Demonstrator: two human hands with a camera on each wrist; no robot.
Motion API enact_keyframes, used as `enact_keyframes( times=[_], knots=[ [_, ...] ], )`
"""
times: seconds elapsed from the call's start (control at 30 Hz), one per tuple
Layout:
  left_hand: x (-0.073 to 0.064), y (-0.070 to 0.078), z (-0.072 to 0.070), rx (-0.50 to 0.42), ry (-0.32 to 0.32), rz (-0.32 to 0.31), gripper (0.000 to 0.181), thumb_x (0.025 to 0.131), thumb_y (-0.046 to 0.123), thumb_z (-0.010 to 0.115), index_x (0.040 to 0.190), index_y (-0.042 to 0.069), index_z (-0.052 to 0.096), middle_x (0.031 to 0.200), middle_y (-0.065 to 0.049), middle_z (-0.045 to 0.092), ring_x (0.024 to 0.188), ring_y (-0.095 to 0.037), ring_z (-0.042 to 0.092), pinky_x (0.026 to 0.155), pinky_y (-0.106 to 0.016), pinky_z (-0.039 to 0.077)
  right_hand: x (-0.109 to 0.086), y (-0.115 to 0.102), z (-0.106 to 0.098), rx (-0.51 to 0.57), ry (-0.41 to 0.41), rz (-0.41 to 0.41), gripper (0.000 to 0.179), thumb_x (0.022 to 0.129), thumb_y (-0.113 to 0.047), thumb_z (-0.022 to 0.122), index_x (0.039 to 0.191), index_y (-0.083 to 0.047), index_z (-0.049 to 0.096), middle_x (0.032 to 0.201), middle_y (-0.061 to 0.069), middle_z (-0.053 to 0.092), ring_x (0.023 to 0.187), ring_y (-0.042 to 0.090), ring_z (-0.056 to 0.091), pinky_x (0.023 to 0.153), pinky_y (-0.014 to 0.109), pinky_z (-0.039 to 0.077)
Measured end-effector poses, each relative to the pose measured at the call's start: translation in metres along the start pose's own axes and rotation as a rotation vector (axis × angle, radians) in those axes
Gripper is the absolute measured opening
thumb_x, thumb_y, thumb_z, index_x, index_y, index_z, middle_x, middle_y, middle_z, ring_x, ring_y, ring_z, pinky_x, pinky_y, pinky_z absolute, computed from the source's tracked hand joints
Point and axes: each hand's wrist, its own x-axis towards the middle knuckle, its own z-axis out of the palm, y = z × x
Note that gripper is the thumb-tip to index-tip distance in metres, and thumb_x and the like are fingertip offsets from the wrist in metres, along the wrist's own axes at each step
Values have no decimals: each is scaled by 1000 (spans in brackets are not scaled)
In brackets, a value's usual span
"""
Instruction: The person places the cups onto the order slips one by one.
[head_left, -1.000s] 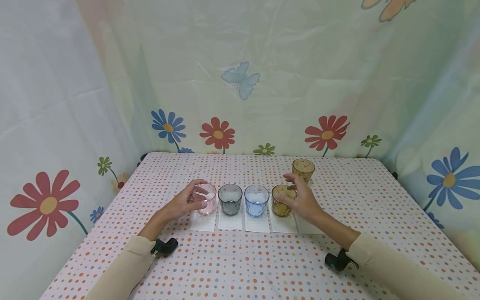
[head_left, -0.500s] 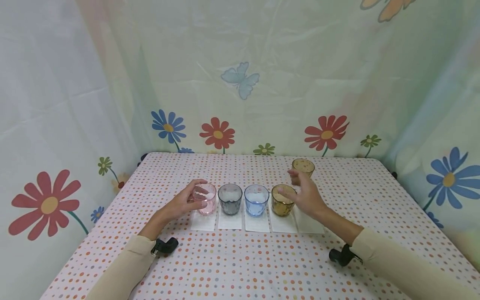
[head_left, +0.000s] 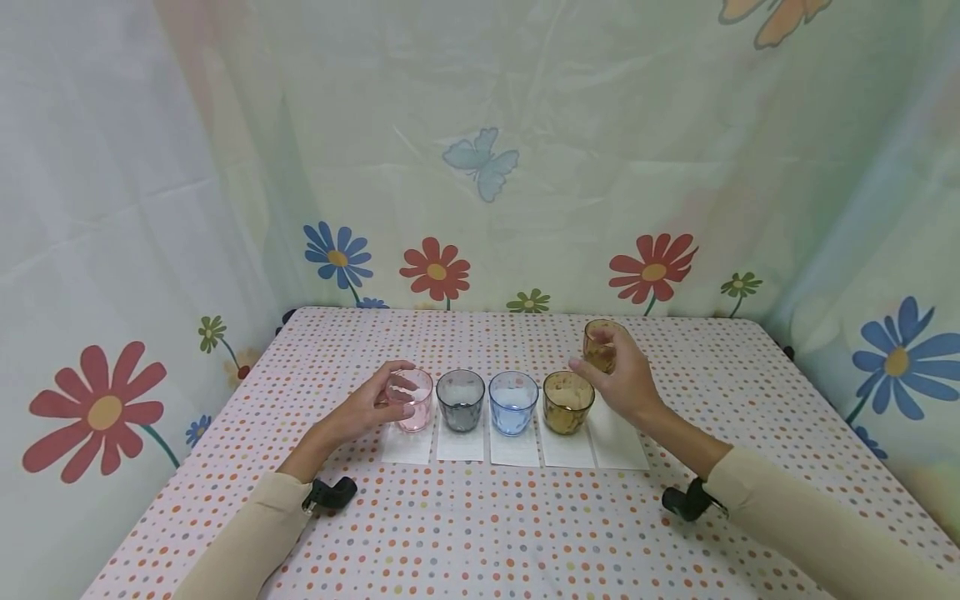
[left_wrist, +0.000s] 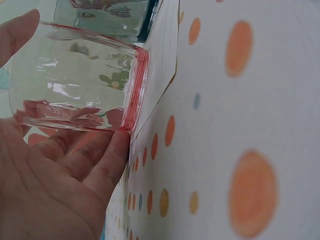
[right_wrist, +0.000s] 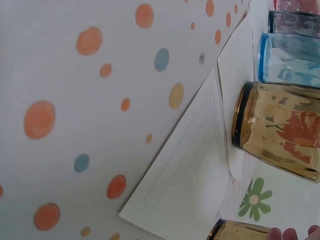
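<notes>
A pink glass [head_left: 415,408] stands upright at the left end of a row, with my left hand [head_left: 367,406] around its left side, thumb in front. In the left wrist view, fingers [left_wrist: 112,155] lie against the pink glass [left_wrist: 80,75] and the thumb is by its rim. To its right stand a grey glass [head_left: 461,408], a blue glass [head_left: 513,408] and an amber glass [head_left: 567,411]. Further back, a second amber glass [head_left: 595,354] is partly hidden by my right hand [head_left: 626,375], whose fingers are spread at its right side. Contact there cannot be told.
White paper cards [head_left: 513,451] lie under the row of glasses. One more card [head_left: 618,446] lies at the right end, below my right wrist. A dotted cloth covers the table [head_left: 480,533], and flowered curtains [head_left: 555,208] hang around it.
My right hand has moved away from the amber glass in the row, back and to the right, up to the second amber glass. The left hand has stayed at the pink glass.
</notes>
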Motion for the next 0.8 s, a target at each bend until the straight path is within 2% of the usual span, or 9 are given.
enact_keyframes(
  times=[0.3,0.53,0.8],
  knots=[
    [0,-2,0,10,3,9,70,95,25,67,153,9,32,139,-22,53,127,-40,57,104,-56,44,7,4,-2,0,35,-16,54,96,-25,71,136,4,49,130,25,54,115,43,55,95,57,47],
    [1,-3,0,10,-3,15,68,96,24,66,153,9,33,139,-24,53,127,-41,56,105,-58,43,11,8,-3,-71,94,-10,56,94,-24,72,135,5,49,131,24,54,116,41,52,93,54,45],
    [0,-2,0,14,2,6,67,95,25,66,153,12,33,140,-24,53,127,-41,57,105,-59,43,22,14,-4,-138,129,22,59,90,-24,76,135,4,51,131,25,54,121,42,49,100,60,40]
  ],
)
